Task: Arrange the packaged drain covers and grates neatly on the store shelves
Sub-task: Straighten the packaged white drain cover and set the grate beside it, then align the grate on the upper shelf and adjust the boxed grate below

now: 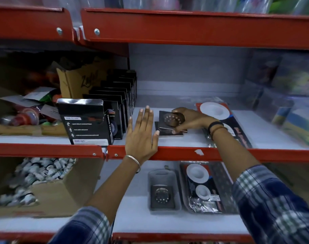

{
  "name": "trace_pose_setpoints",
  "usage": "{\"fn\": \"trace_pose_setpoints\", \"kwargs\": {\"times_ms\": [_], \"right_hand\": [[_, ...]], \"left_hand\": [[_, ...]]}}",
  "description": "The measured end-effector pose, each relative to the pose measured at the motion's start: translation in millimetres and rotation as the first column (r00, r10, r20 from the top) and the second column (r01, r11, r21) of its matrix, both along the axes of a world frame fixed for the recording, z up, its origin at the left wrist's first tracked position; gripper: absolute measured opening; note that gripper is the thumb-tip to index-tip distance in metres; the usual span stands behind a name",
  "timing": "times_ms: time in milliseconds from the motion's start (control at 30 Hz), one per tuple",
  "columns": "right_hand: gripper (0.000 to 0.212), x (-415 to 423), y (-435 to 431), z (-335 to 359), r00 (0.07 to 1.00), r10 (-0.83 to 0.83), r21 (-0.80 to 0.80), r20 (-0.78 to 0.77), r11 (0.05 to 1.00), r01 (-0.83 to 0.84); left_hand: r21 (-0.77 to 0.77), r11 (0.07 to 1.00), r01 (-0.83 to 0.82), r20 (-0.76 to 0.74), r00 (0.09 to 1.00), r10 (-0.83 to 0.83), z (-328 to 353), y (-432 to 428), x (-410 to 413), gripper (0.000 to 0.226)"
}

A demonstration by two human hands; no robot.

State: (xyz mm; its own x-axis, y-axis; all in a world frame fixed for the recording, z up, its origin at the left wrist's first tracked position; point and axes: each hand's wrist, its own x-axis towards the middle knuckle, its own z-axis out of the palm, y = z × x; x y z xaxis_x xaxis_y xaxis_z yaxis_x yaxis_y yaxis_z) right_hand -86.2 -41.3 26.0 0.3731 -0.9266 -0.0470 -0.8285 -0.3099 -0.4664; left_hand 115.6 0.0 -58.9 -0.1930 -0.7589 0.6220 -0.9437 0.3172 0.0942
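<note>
A small stack of dark square drain grates [165, 120] lies on the middle shelf [185, 153]. My right hand [189, 118] is shut on the top grate, fingers around its round perforated centre. My left hand [141, 132] rests flat and open on the shelf just left of the stack, thumb near its edge. Behind my right wrist lies a red packaged drain cover with white round discs [215, 110]. On the lower shelf sit a packaged square grate [161, 192] and another disc package [204, 185].
A row of black boxes [115, 106] stands upright left of my left hand. Cardboard boxes of small items [50, 189] fill the lower left. Clear-wrapped colourful packages [291, 103] occupy the right end. A red shelf lip [194, 29] overhangs above.
</note>
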Motion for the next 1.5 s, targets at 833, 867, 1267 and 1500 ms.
{"fn": "trace_pose_setpoints", "kwargs": {"times_ms": [833, 867, 1267, 1500], "right_hand": [[0.098, 31.2, 33.7, -249.6, 0.936, 0.096, 0.290, -0.339, 0.957, 0.007], [0.099, 34.5, 28.0, -257.4, 0.934, 0.106, 0.294, -0.342, 0.956, -0.001], [0.074, 36.3, 60.9, -225.7, 0.990, -0.075, 0.138, -0.116, 0.986, 0.091], [0.055, -1.0, 155.6, -61.8, 0.965, -0.022, 0.233, 0.261, 0.972, -0.041]], "left_hand": [[-0.130, 0.988, -0.079, -0.001, 0.997, 0.079, -26.4, 4.1, 10.5, 0.065], [-0.138, 0.987, -0.083, 0.004, 0.996, 0.084, -27.1, 3.3, 10.9, 0.065], [-0.114, 0.991, -0.072, -0.010, 0.997, 0.071, -26.7, 3.8, 11.2, 0.066], [-0.036, 0.998, -0.055, -0.040, 0.998, 0.053, -21.8, 12.7, 10.4, 0.065]]}}
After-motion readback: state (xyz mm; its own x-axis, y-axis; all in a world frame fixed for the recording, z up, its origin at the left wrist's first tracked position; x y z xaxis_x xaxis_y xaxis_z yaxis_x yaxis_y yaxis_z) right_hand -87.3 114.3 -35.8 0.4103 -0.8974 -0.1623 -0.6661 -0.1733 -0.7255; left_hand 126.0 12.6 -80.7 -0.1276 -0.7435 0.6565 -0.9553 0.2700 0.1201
